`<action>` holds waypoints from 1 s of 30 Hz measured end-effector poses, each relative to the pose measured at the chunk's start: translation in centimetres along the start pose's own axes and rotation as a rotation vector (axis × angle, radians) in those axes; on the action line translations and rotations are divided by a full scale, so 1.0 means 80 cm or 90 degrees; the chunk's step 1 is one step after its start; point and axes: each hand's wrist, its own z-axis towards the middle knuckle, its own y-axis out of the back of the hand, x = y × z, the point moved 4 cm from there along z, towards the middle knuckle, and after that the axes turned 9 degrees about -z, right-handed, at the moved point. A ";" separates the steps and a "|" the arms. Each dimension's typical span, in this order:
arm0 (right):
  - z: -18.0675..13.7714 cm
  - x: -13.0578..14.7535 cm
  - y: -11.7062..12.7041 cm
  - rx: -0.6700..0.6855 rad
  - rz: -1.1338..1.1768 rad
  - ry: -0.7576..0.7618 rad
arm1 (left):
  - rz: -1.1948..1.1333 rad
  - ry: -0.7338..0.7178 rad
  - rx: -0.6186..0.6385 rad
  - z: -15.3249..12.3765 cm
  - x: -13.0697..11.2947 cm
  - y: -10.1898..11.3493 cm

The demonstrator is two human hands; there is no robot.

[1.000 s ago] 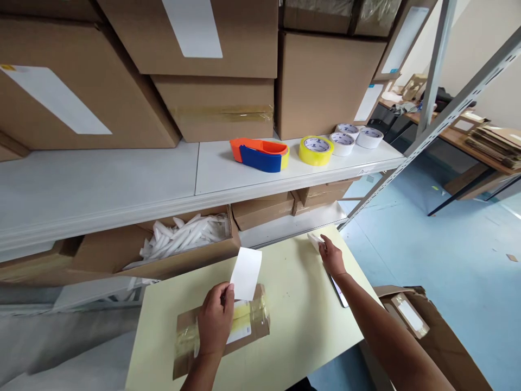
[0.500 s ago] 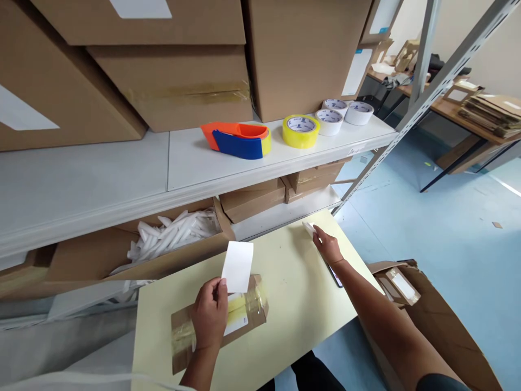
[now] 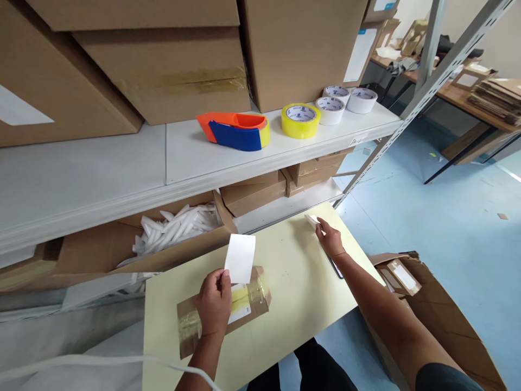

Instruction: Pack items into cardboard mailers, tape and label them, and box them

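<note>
- In my head view, compared with one second ago, the shelf (image 3: 228,165) sits higher in the frame, dark trouser legs (image 3: 321,369) show at the near edge, and a white cord (image 3: 101,359) now crosses the near left, over the left forearm. Both hands keep the same grips.
- The white slip (image 3: 240,259) I see at the left is a plain, flat rectangle, held up at a slight tilt, its far end raised above the table (image 3: 297,304).
- The left hand (image 3: 214,301) has thumb and fingers pinched together on the slip's near left corner; most of the slip stands out beyond the fingertips, to the far right of them.
- The taped parcel (image 3: 256,296) lies on the table below, partly covered from my view by that hand and slip; a white label with a yellow band shows on its top.
- The right hand (image 3: 331,241), near the table's far right side, has its fingers closed on a small white piece (image 3: 312,220), which pokes out to the far left. I cannot tell whether it is one layer or several.
- A phone (image 3: 337,269) lies partly hidden beside the right forearm.
</note>
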 end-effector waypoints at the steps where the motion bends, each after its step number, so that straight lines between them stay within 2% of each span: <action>1: -0.001 0.002 0.001 0.005 0.012 -0.001 | -0.001 -0.003 0.000 0.000 0.000 0.000; 6: -0.009 0.020 0.006 0.045 0.089 0.056 | 0.000 -0.011 -0.007 -0.001 -0.003 0.000; 12: -0.036 0.040 0.024 0.058 0.151 0.033 | -0.012 0.010 0.003 -0.002 -0.002 0.000; 14: -0.056 0.063 0.033 0.096 0.217 0.045 | -0.032 0.020 0.008 -0.003 -0.003 0.001; 17: -0.094 0.118 0.050 0.187 0.354 0.054 | -0.078 0.056 0.000 -0.006 -0.007 0.008; 20: -0.127 0.179 0.069 0.299 0.521 -0.008 | -0.104 0.073 -0.053 -0.009 -0.017 0.027; 22: -0.141 0.214 0.084 0.363 0.634 -0.074 | -0.099 0.000 -0.090 -0.012 -0.032 0.047; 27: -0.156 0.270 0.131 0.442 0.876 -0.197 | -0.063 -0.418 -0.070 -0.042 -0.086 0.116; 30: -0.164 0.286 0.156 0.470 0.900 -0.239 | -0.024 -0.532 -0.082 -0.062 -0.097 0.159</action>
